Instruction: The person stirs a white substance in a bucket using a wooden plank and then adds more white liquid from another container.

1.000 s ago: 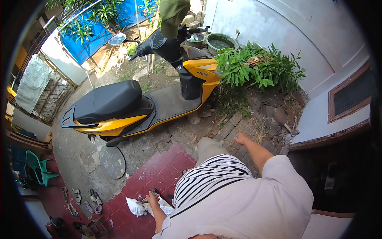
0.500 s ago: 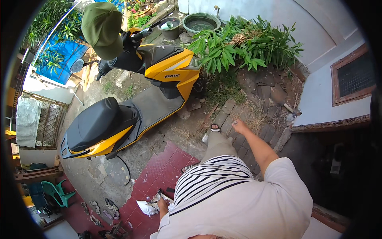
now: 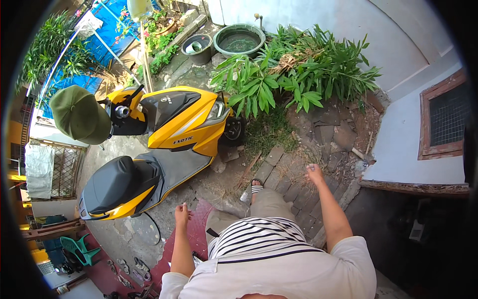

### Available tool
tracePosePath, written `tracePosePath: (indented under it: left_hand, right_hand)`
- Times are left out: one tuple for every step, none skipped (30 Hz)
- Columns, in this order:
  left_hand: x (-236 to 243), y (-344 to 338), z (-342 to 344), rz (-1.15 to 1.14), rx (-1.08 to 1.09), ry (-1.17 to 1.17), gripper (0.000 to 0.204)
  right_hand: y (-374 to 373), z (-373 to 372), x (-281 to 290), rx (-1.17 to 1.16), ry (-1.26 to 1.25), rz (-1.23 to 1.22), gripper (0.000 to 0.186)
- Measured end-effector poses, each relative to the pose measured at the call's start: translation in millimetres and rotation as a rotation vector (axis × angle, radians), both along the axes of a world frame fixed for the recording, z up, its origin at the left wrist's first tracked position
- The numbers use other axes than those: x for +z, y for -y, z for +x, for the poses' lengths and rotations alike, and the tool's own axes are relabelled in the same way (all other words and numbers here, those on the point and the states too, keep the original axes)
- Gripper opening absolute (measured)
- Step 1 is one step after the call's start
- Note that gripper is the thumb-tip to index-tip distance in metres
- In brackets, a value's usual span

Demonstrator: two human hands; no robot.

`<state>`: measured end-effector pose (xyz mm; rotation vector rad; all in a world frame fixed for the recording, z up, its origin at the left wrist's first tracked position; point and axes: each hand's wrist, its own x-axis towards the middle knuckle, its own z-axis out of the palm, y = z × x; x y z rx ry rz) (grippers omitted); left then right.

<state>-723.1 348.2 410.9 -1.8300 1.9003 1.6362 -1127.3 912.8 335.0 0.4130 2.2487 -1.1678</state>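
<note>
My left hand (image 3: 182,214) is raised over the red tiles' edge, beside the yellow and black scooter (image 3: 186,134). Its fingers are curled, and I make out nothing in them. Ahead on the right, my right hand (image 3: 314,175) hangs above the brick paving (image 3: 291,187). Thumb and fingers are drawn together there; anything small between them is too fine to name. Neither hand touches the scooter. A green cap (image 3: 79,114) covers part of the scooter's handlebar end. My sandalled foot (image 3: 256,187) stands on the paving between the hands.
Leafy green plants (image 3: 303,70) grow ahead by the white wall (image 3: 318,17). A round green basin (image 3: 240,40) and a grey bucket (image 3: 196,49) stand beyond the scooter. Dark doorway at right, below a wooden-framed window (image 3: 444,115). Sandals (image 3: 142,266) and a green chair (image 3: 79,249) lie lower left.
My left hand has come up and forward, away from beside a white bag on the tiles. My right hand shifts slightly right and down in view. The view has turned, moving the scooter leftward.
</note>
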Motion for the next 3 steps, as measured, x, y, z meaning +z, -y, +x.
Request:
tracePosePath:
  left_hand:
    - [8.6,-4.8,-27.7,0.012,-0.035,-0.066,0.035]
    - [18.2,-9.8,-55.1,0.006,-0.07,-0.106,0.035]
    - [23.3,-13.0,-77.3,-0.002,-0.107,-0.143,0.035]
  right_hand:
    - [-7.0,-8.2,0.4,-0.054,0.0,-0.054,0.051]
    - [-11.8,-16.6,0.5,-0.075,0.025,-0.062,0.05]
    - [-14.7,-22.4,-0.1,-0.1,0.051,-0.072,0.05]
